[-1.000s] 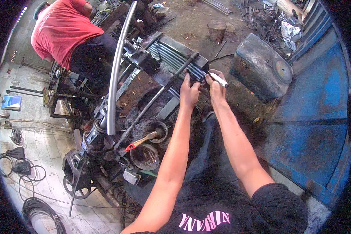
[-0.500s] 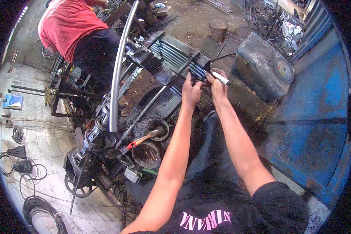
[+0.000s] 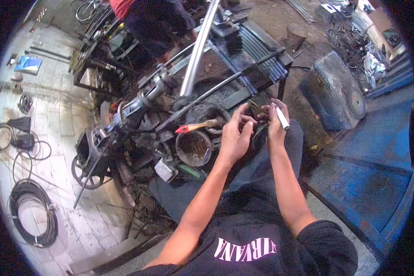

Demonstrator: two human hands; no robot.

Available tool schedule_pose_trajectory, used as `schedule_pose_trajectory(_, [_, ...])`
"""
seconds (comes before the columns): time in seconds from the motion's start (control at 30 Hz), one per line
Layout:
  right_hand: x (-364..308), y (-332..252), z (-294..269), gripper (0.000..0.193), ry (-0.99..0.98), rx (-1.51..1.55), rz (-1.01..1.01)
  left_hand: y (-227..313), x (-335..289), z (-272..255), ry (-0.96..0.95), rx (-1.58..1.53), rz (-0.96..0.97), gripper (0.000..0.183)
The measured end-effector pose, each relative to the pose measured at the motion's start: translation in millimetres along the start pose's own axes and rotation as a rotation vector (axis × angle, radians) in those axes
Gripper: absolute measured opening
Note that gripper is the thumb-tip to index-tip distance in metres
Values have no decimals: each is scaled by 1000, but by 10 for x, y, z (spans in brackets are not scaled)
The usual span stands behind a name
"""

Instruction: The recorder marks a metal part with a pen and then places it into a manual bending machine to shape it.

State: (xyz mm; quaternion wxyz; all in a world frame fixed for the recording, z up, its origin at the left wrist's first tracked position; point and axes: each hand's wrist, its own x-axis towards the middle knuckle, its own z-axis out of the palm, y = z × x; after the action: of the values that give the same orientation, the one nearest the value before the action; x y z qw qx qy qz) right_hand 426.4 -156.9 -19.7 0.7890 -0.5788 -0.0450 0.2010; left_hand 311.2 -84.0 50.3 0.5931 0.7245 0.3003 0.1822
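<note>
A white marker pen (image 3: pixel 282 117) lies along the palm side of my right hand (image 3: pixel 276 126), whose fingers curl round it. Just left of it is my left hand (image 3: pixel 237 135), its fingers loosely bent and apart, with nothing visible in them. Both hands hover above my lap, close to the lower end of a bundle of dark metal rods (image 3: pixel 257 43) on a stand. A paintbrush (image 3: pixel 198 126) with a red-tipped wooden handle lies across a dark bowl, left of my left hand. Below it sits a round pan (image 3: pixel 194 162) with murky contents.
A bright curved metal tube (image 3: pixel 200 48) rises over the machine frame (image 3: pixel 138 108) at left. A co-worker's dark trousers (image 3: pixel 154 25) show behind it. To the right are a worn box (image 3: pixel 331 87) with a disc and blue metal panels (image 3: pixel 368 184). Coiled cable (image 3: pixel 50 216) lies on the tiles.
Both hands have drawn back from the rod bundle toward my lap, the marker pen still in the right one. The view has shifted, so the bench appears farther right.
</note>
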Motion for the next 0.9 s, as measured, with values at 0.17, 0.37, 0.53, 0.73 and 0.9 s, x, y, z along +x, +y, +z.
schedule_pose_trajectory(0.17, [-384, -16, 277, 21, -195, -84, -86, -63, -485, -519, 83, -153, -36, 41])
schedule_pose_trajectory(0.37, [248, 190, 291, 26, -65, -910, -915, -164, -750, -853, 190, -239, -47, 37])
schedule_pose_trajectory(0.53, [545, 315, 362, 37, -86, -1330, -898, -141, -757, -781, 162, -320, -51, 36])
schedule_pose_trajectory(0.73, [600, 335, 423, 34, -161, -1521, -954, -97, -764, -765, 146, -326, -52, 36])
schedule_pose_trajectory(0.9, [545, 373, 490, 33, -163, -1551, -886, -61, -712, -742, 131, -278, -10, 36])
